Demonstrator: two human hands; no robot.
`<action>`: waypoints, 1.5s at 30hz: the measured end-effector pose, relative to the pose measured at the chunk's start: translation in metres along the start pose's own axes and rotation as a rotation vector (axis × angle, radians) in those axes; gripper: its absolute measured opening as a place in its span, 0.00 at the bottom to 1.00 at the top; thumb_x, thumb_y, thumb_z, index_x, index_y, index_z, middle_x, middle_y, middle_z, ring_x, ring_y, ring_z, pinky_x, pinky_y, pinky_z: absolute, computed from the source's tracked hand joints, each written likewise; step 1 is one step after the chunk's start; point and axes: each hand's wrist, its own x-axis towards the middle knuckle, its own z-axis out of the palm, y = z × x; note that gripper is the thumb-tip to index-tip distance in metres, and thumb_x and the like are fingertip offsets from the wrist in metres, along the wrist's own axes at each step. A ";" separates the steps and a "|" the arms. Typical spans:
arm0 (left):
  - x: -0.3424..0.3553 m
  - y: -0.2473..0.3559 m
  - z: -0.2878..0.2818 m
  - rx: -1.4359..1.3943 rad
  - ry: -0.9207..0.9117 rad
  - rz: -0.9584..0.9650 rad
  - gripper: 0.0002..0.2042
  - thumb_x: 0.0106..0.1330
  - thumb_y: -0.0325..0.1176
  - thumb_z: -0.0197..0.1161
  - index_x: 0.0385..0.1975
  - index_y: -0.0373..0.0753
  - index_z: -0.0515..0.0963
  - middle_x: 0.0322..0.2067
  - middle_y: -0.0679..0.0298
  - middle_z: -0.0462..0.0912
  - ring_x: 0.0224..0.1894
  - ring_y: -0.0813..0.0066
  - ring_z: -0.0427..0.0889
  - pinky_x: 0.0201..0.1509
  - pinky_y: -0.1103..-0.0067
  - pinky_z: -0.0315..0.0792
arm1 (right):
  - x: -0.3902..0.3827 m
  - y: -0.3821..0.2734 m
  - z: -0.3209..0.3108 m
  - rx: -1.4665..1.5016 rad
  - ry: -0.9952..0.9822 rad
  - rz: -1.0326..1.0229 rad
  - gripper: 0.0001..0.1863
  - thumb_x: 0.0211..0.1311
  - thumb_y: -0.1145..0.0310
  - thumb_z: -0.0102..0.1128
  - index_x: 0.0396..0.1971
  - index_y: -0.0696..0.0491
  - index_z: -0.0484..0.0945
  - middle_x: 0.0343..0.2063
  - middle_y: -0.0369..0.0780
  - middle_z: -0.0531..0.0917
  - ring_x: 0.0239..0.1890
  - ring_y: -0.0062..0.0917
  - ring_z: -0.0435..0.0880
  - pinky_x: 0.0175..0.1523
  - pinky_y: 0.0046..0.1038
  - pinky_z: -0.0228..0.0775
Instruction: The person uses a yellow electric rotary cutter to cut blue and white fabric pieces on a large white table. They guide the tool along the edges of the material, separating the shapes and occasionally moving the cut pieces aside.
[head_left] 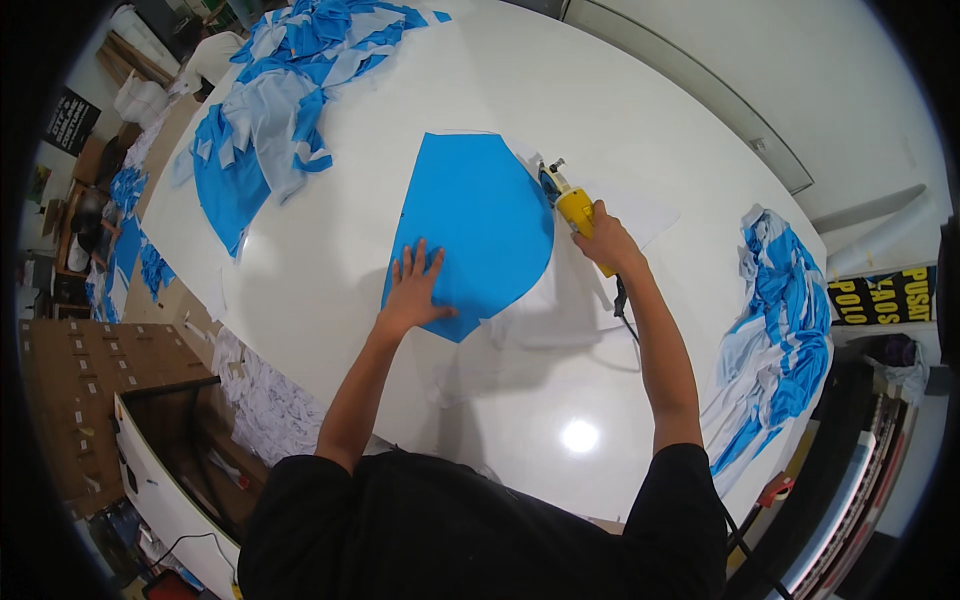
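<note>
A blue fabric panel (470,210) with a straight left side and curved right side lies on the white table (620,430), over some white sheets (540,320). My left hand (410,295) rests flat on the panel's lower left, fingers spread. My right hand (600,240) grips a yellow electric cloth cutter (574,202); its metal head and blade sit at the panel's curved right edge, near the top. The cutter's black cord hangs down beside my right forearm.
Heaped blue and white fabric (265,140) lies at the table's back left, more (775,320) along its right edge. Past the table are cardboard boxes (90,400), white scraps (260,390), rolls (860,480) at the lower right and other people (205,60) at the far left.
</note>
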 end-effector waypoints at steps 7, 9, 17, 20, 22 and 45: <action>0.000 0.010 -0.006 0.030 -0.073 -0.074 0.66 0.42 0.63 0.82 0.81 0.49 0.49 0.81 0.45 0.35 0.81 0.33 0.33 0.81 0.43 0.36 | 0.025 -0.013 -0.019 -0.018 -0.084 0.018 0.35 0.61 0.58 0.66 0.60 0.61 0.62 0.46 0.60 0.84 0.49 0.52 0.87 0.54 0.45 0.80; -0.001 0.010 -0.005 0.030 -0.074 -0.082 0.66 0.41 0.63 0.83 0.81 0.49 0.49 0.81 0.46 0.35 0.81 0.33 0.33 0.80 0.43 0.36 | 0.031 -0.019 -0.025 -0.011 -0.103 -0.012 0.34 0.60 0.58 0.66 0.60 0.61 0.62 0.45 0.60 0.84 0.48 0.52 0.87 0.53 0.46 0.81; 0.002 0.011 -0.006 0.002 -0.091 -0.095 0.67 0.39 0.61 0.84 0.81 0.49 0.49 0.81 0.46 0.34 0.81 0.34 0.32 0.80 0.43 0.36 | 0.067 -0.034 -0.030 -0.028 -0.121 -0.041 0.36 0.60 0.58 0.65 0.61 0.62 0.62 0.42 0.59 0.86 0.44 0.50 0.89 0.50 0.45 0.82; 0.003 0.010 -0.006 0.008 -0.089 -0.098 0.67 0.39 0.61 0.84 0.81 0.50 0.49 0.81 0.47 0.34 0.81 0.34 0.32 0.81 0.43 0.36 | 0.084 -0.037 -0.027 -0.049 -0.107 -0.069 0.40 0.60 0.56 0.66 0.65 0.63 0.60 0.41 0.59 0.87 0.42 0.48 0.90 0.49 0.42 0.83; 0.003 0.010 -0.005 0.009 -0.086 -0.099 0.67 0.39 0.61 0.84 0.81 0.50 0.49 0.81 0.47 0.34 0.81 0.34 0.32 0.81 0.43 0.36 | 0.090 -0.042 -0.025 -0.063 -0.086 -0.075 0.42 0.60 0.56 0.66 0.67 0.63 0.59 0.43 0.60 0.86 0.43 0.48 0.90 0.50 0.42 0.83; -0.030 -0.241 -0.044 0.836 0.446 -0.231 0.60 0.52 0.52 0.80 0.81 0.51 0.45 0.81 0.46 0.40 0.80 0.30 0.40 0.78 0.38 0.42 | 0.083 -0.117 0.005 0.099 0.186 -0.001 0.33 0.61 0.54 0.62 0.56 0.63 0.65 0.44 0.61 0.84 0.47 0.56 0.86 0.53 0.50 0.80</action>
